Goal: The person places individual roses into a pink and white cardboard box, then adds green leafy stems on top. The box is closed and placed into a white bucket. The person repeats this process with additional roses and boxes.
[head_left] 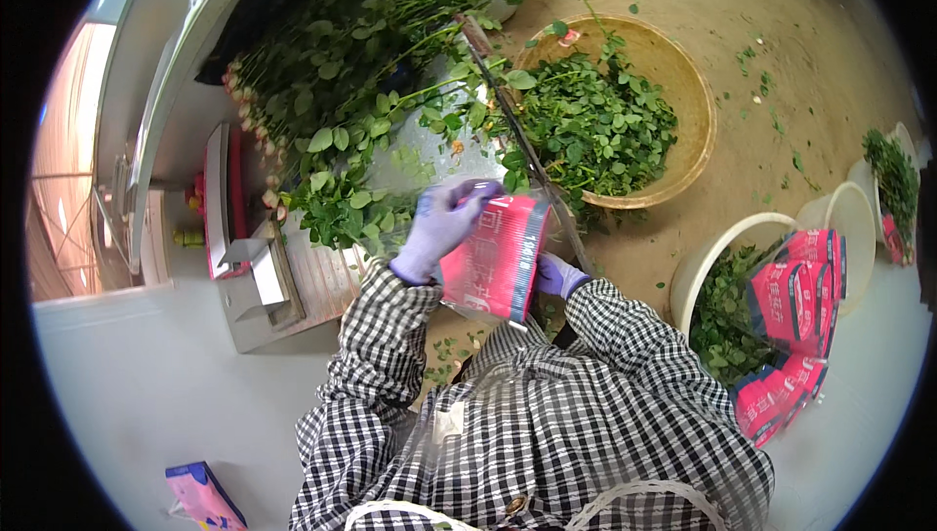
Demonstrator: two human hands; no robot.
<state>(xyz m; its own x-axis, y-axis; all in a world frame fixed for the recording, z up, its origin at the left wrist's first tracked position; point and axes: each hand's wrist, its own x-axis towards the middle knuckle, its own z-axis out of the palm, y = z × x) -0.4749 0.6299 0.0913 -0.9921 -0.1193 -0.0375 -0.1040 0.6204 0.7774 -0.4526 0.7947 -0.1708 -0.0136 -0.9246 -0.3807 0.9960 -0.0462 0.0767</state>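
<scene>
My left hand, in a lilac glove, grips the upper edge of a pink printed flower sleeve with a dark band and clear plastic edges. My right hand, in the same kind of glove, is at the sleeve's lower right side. Its fingers are hidden behind the sleeve, so its grip cannot be made out. Beyond my left hand, long-stemmed cut roses lie piled on a metal-topped workbench, their pale pink heads toward the left. Loose leafy stems spread close to my left wrist.
A dark metal bar runs along the bench edge. Beside it stands a wide tan basin of leafy cuttings. At right, a white bucket holds pink-wrapped bouquets. A box-like stand sits on the bench's left end.
</scene>
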